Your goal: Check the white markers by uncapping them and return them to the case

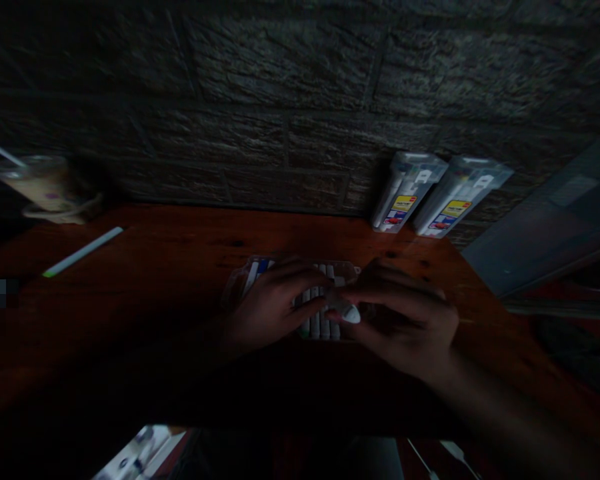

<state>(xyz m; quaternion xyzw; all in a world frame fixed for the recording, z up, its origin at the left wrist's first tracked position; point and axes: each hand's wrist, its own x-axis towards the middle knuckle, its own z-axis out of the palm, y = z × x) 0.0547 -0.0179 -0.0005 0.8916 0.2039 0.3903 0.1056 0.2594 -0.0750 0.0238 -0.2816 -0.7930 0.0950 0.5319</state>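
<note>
A clear plastic case (353, 270) of white markers lies open in front of me, with my hands partly covering it. Over the case I hold a marker (347, 312), its pale end tilted toward me. My left hand (280, 303) is closed, thumb and forefinger at the marker's left side. From the other side, my right hand (410, 327) pinches the same marker between bent fingers. Several markers (320, 325) line up side by side in the case beneath. Dim light and the fingers hide most of the held marker.
One loose marker with a green end (83, 252) rests on the wooden table (180, 247) at left. Behind it is a drink cup with a straw (43, 187). Two upright marker cases (403, 200) lean by the stone wall (290, 120) at right.
</note>
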